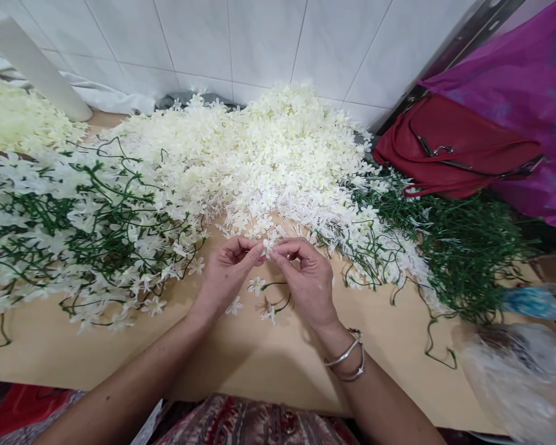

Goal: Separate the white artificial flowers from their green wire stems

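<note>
Between the fingertips of both hands is a small white artificial flower [267,248]. My left hand [229,269] pinches it from one side, and my right hand [308,272], with silver bangles at the wrist, pinches it from the other. Thin green stems [285,300] show below the right hand, one ending in a white blossom [269,313]. Whether they join the held flower is hidden by the fingers. Loose white blossoms [256,285] lie on the table close under my hands.
A large heap of white blossoms [278,142] runs along the tiled wall [259,43]. Flowers with green stems [88,228] are piled at left. Green stems [467,247] lie at right, near a red handbag [467,142] and a clear plastic bag [523,371]. The table [269,358] is tan.
</note>
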`<action>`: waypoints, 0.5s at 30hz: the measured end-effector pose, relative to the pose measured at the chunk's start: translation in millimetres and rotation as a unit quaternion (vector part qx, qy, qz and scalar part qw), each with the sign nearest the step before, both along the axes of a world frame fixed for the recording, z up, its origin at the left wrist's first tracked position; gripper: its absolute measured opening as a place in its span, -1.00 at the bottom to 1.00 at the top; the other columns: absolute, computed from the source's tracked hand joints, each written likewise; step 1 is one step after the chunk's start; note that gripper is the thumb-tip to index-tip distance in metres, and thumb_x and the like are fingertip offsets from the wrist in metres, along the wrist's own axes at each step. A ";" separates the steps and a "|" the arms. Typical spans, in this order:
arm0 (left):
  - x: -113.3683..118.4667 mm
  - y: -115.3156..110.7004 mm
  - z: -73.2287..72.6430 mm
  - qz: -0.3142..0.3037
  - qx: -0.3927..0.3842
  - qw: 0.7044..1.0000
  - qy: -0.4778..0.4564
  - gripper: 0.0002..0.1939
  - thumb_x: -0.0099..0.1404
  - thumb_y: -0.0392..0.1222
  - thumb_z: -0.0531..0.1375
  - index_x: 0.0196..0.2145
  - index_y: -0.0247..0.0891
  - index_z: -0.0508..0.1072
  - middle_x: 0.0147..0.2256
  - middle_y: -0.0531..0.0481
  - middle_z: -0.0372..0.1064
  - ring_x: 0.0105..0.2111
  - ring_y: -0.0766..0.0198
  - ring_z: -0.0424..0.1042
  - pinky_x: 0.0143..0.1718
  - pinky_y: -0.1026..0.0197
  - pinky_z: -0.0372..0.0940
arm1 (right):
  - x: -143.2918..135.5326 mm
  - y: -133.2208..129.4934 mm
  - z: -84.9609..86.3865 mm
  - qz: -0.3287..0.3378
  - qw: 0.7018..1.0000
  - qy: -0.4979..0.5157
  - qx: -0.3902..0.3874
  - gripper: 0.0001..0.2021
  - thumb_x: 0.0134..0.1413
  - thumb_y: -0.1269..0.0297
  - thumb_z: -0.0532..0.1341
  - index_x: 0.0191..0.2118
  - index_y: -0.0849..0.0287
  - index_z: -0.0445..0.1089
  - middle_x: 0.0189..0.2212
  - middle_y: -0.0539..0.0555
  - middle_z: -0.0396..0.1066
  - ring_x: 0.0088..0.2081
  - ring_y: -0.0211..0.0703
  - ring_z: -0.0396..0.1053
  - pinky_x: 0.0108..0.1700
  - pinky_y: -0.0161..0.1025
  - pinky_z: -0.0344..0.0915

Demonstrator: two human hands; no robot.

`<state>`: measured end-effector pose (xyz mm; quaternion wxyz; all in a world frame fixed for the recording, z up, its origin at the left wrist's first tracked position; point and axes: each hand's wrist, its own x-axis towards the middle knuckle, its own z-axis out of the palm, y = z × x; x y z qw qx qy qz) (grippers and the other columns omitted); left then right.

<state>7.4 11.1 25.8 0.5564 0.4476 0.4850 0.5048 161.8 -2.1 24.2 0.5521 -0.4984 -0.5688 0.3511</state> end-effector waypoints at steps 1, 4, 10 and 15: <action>0.1 -0.3 -0.1 -0.003 -0.002 1.000 -0.004 -0.67 0.18 0.06 0.45 -0.37 -0.28 0.59 -0.41 0.00 0.54 -0.36 0.27 0.50 -0.22 0.23 0.42 | 0.2 -0.2 -1.0 -0.003 1.000 -0.014 0.000 -0.93 0.20 0.37 0.34 -0.31 0.04 0.54 -0.27 0.04 0.54 -0.17 -0.09 0.48 -0.08 -0.12 0.40; 0.3 -0.5 -2.9 -0.002 0.005 1.000 -0.005 -0.69 0.18 0.04 0.46 -0.37 -0.28 0.60 -0.41 0.00 0.54 -0.36 0.28 0.49 -0.23 0.24 0.40 | 0.5 -1.9 -1.4 -0.015 0.999 -0.051 0.010 -0.91 0.20 0.38 0.32 -0.32 0.04 0.51 -0.27 0.04 0.55 -0.18 -0.08 0.49 -0.09 -0.12 0.41; 0.7 -0.7 -12.5 -0.012 0.052 0.998 0.010 -0.79 0.25 -0.06 0.43 -0.32 -0.26 0.63 -0.35 -0.01 0.58 -0.32 0.28 0.49 -0.22 0.26 0.38 | -5.2 -5.2 2.2 -0.043 0.996 -0.077 0.003 -0.92 0.18 0.39 0.31 -0.32 0.06 0.45 -0.37 0.00 0.50 -0.33 -0.15 0.42 -0.20 -0.19 0.37; 1.8 -0.8 -13.9 -0.025 0.052 0.998 -0.004 -0.80 0.26 -0.06 0.43 -0.31 -0.25 0.64 -0.31 -0.03 0.61 -0.28 0.25 0.53 -0.16 0.24 0.40 | -6.7 -4.3 -0.5 -0.055 0.998 -0.017 -0.031 -0.81 0.14 0.39 0.34 -0.11 0.06 0.46 -0.35 -0.02 0.49 -0.33 -0.18 0.40 -0.23 -0.23 0.39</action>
